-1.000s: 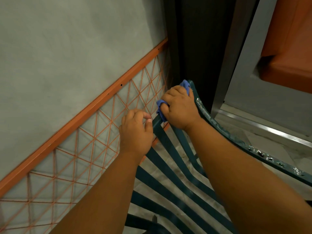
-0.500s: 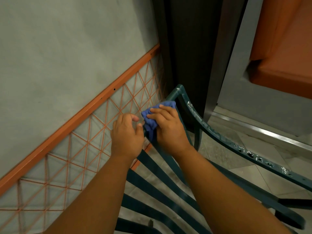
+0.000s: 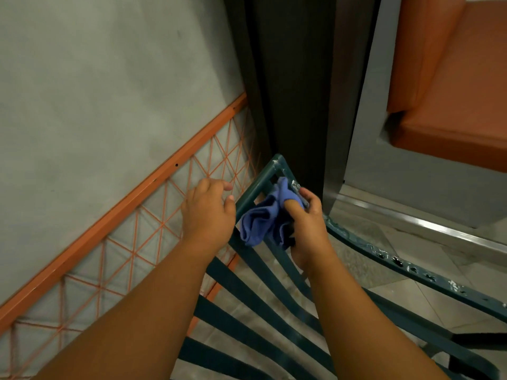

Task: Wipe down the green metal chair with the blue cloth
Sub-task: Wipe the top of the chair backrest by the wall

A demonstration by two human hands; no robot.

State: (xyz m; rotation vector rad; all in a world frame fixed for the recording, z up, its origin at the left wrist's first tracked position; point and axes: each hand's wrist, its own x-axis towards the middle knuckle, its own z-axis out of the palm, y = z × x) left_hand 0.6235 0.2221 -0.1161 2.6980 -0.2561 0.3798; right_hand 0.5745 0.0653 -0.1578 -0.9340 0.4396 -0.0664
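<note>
I see the right hand [image 3: 307, 223] gripping the bunched blue cloth [image 3: 264, 220], pressed against the top corner of the green chair [image 3: 277, 167] frame where rail meets upright. Left hand [image 3: 208, 215] sits just left of the cloth, fingers loosely curled, holding nothing, beside the chair's upright and in front of the orange lattice [image 3: 153, 231].

There is 1 view, from a camera worn on the person's head, angled forward and steeply down. It sits close: both forearms enter from the bottom edge and the left hand [image 3: 208, 212] and right hand [image 3: 307, 223] meet near the frame's centre. The green metal chair [image 3: 277, 294] fills the lower right, a grey wall [image 3: 104, 86] the upper left, an orange seat [image 3: 450, 86] the upper right. The wide lens bends straight edges toward the borders.
</note>
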